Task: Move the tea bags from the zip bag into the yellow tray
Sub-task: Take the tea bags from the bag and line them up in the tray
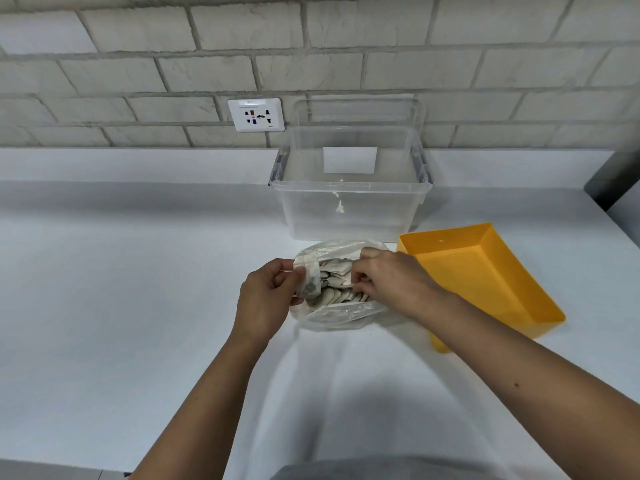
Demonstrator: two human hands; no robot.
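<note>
Yellow tray (pixel 478 271) lies just right of zip bag (pixel 346 311); nearer right hand (pixel 391 282) pinches tea bags (pixel 334 271), left hand (pixel 266 299) grips the bag's mouth.

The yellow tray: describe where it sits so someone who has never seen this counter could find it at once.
On the white counter below the brick wall, a clear storage bin stands at the back. Just in front of it and to its right lies the yellow tray, beside the zip bag. It is the only coloured, opaque container there.
</note>
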